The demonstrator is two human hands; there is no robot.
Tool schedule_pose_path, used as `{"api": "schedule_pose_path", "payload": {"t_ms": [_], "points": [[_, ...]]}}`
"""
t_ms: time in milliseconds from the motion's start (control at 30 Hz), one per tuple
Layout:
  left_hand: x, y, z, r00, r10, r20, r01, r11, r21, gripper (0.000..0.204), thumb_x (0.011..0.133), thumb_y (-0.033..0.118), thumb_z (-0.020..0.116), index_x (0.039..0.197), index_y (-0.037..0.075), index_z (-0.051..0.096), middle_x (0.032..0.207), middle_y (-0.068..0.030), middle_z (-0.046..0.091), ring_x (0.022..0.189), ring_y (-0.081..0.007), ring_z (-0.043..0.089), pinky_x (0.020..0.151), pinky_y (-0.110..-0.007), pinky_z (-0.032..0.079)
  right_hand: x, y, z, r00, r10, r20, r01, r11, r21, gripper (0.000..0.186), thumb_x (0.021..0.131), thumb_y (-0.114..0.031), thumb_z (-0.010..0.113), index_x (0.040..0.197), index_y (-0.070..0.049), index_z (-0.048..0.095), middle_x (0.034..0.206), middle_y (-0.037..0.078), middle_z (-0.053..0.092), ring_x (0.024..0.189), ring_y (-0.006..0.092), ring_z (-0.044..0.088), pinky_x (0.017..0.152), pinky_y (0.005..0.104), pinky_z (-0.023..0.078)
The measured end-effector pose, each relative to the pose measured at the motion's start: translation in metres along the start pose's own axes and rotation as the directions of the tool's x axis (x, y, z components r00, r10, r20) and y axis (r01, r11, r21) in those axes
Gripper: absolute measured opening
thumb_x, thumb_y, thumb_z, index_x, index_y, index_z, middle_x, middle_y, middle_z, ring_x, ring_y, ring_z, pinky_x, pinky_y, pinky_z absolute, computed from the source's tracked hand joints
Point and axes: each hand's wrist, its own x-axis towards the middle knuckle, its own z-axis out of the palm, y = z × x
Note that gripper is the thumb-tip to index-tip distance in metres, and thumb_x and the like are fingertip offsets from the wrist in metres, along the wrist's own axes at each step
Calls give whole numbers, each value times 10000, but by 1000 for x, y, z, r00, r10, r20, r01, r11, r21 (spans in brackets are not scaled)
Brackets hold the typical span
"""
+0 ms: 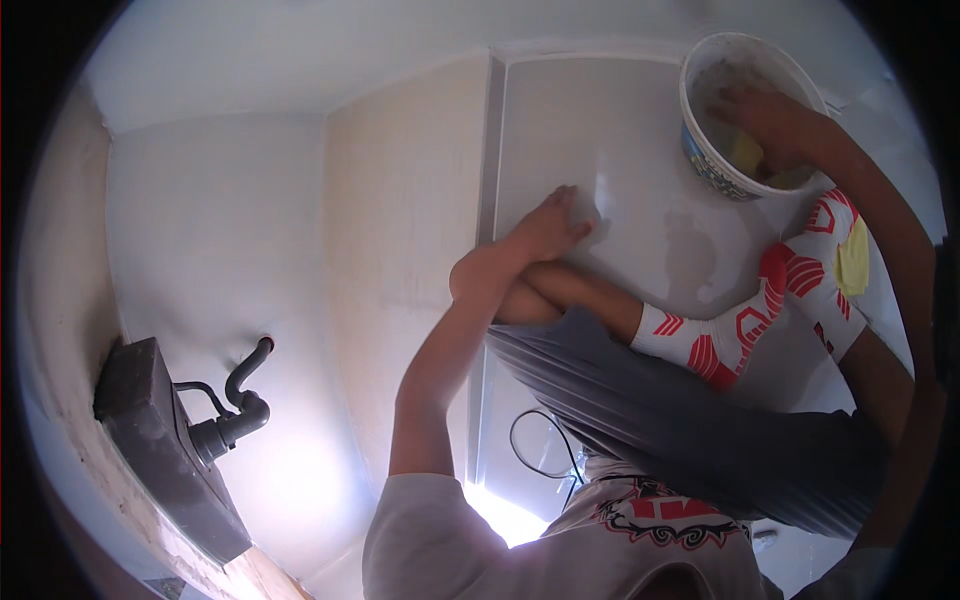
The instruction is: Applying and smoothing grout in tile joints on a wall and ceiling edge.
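My right hand (pixel 775 120) reaches down into a white bucket (pixel 708 155) at the upper right. A yellow sponge (pixel 745 155) shows between its fingers and thumb, partly hidden by the hand and the bucket's rim. The bucket has a printed blue patch on its outside and what looks like greyish liquid within. My left hand (pixel 553 226) holds nothing. Its fingers are apart, over the pale wet-looking panel (pixel 620 130) beside my bent knee, and its forearm crosses close to the knee. Whether the left hand touches the panel I cannot tell.
My crossed legs in grey shorts (pixel 660 410) and red-and-white socks (pixel 735 340) lie between the hands. A yellow cloth (pixel 852 262) is by one foot. At the left hangs a dark basin (pixel 175 450) with a grey drain pipe (pixel 240 420). A black cable (pixel 515 440) loops near my hip.
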Motion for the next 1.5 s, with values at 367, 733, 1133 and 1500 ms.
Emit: {"api": "schedule_pose_path", "payload": {"t_ms": [367,733,1133,1500], "points": [[8,-7,-14,970,24,-240,-70,980,-186,469,851,241,595,1230,-13,484,1206,-231,525,1114,-361,515,941,-400,424,18,6,-10,892,104,439,-140,989,50,495,551,-200,820,983,-30,648,1054,173,601,996,331,581,879,402,475],[24,16,-23,943,55,-328,-173,923,-344,321,849,165,603,1136,22,579,1001,-164,650,927,-274,635,812,-349,490,16,-2,8,970,203,134,-223,963,153,440,682,-31,653,1115,-38,573,941,198,625,910,353,612,822,421,486],[40,132,23,806,453,-381,-563,785,-256,831,863,306,547,1353,-185,90,1380,-404,202,1292,-461,295,1054,-417,317,22,-1,7,993,73,97,-98,955,281,217,708,-57,597,906,16,651,938,245,622,906,406,593,850,430,464],[57,118,5,771,544,-332,-637,667,-386,859,826,325,592,1401,-95,110,1415,-356,200,1266,-427,361,1047,-395,326,21,-12,11,946,318,-71,-307,943,128,202,682,-117,664,832,15,636,840,270,618,810,415,612,737,454,508]]}}
